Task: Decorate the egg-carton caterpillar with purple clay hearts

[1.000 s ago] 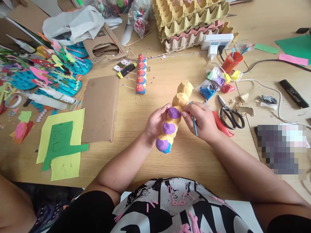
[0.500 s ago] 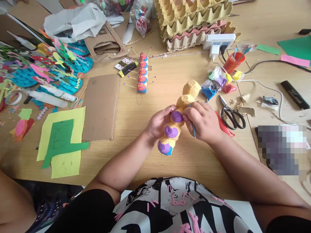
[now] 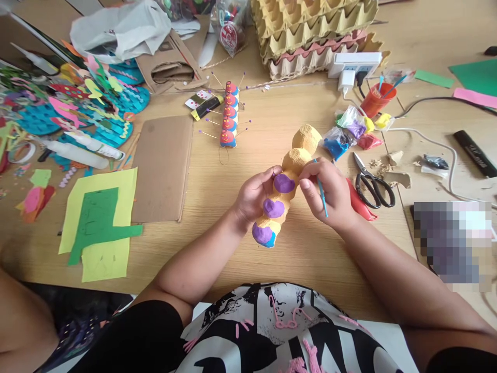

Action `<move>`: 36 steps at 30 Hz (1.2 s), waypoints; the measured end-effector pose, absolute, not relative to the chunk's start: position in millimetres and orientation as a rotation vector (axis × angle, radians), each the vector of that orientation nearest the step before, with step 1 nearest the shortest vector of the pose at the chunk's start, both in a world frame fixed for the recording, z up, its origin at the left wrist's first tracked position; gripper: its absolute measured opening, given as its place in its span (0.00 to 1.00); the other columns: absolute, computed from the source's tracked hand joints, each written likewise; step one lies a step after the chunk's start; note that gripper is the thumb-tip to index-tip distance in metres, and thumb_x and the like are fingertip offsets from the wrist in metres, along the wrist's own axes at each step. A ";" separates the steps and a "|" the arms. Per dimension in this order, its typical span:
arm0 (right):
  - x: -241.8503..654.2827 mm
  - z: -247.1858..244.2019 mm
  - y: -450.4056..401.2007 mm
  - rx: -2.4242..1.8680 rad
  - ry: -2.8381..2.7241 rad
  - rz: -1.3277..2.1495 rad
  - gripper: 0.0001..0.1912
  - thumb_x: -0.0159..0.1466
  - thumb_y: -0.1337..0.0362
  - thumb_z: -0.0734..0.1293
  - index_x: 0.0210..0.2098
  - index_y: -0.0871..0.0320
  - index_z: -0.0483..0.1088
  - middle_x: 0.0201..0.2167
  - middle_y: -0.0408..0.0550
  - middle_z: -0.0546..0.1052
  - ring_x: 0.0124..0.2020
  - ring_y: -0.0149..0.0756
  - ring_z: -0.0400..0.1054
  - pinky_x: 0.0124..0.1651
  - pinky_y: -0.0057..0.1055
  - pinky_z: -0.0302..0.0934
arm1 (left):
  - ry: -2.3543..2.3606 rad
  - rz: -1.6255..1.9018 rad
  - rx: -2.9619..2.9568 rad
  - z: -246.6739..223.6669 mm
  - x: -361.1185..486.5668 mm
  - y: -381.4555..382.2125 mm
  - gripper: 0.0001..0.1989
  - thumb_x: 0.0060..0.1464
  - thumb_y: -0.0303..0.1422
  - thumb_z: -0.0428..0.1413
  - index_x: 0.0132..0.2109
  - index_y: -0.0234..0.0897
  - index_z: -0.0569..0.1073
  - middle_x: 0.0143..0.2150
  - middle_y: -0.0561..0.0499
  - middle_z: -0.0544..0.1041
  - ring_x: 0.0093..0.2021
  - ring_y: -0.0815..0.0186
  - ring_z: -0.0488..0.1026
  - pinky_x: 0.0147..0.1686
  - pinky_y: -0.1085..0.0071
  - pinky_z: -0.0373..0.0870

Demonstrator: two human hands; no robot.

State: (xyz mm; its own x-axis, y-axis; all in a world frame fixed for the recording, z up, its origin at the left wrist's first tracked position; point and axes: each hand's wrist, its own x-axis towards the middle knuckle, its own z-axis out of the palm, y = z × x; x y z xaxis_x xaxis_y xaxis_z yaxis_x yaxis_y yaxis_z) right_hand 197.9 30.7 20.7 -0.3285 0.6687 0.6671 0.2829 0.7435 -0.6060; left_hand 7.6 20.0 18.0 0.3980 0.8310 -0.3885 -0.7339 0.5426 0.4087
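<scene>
My left hand (image 3: 254,199) is closed around a yellow egg-carton strip (image 3: 298,159) with several bumps, held tilted above the table. Purple clay (image 3: 274,208) covers parts of the three nearer bumps, and a blue patch (image 3: 271,240) shows at the near end. The two far bumps are bare yellow. In my right hand (image 3: 328,194) is a thin blue stick (image 3: 322,196), gripped between the fingers just right of the strip. Farther off lies a finished-looking egg-carton caterpillar (image 3: 230,115), red and blue with drawn faces and pins along its sides.
Black-handled scissors (image 3: 373,181) and a red object (image 3: 361,201) lie right of my right hand. Clay packets (image 3: 349,129), an orange cup (image 3: 377,101) and a power strip (image 3: 355,65) stand beyond. Cardboard (image 3: 161,168) and cut paper (image 3: 97,223) are at left, egg trays (image 3: 310,41) behind.
My right hand has drawn slightly right, away from the purple bumps, with the blue stick. The left hand still holds the strip in nearly the same place.
</scene>
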 end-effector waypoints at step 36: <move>173.8 17.4 21.4 -0.923 -0.796 1.743 0.27 0.48 0.47 0.89 0.26 0.53 0.72 0.24 0.36 0.68 0.29 0.30 0.59 0.35 0.32 0.54 | 0.648 1.111 0.237 16.4 3.7 20.9 0.12 0.69 0.36 0.55 0.34 0.43 0.70 0.31 0.53 0.79 0.30 0.64 0.78 0.32 0.69 0.72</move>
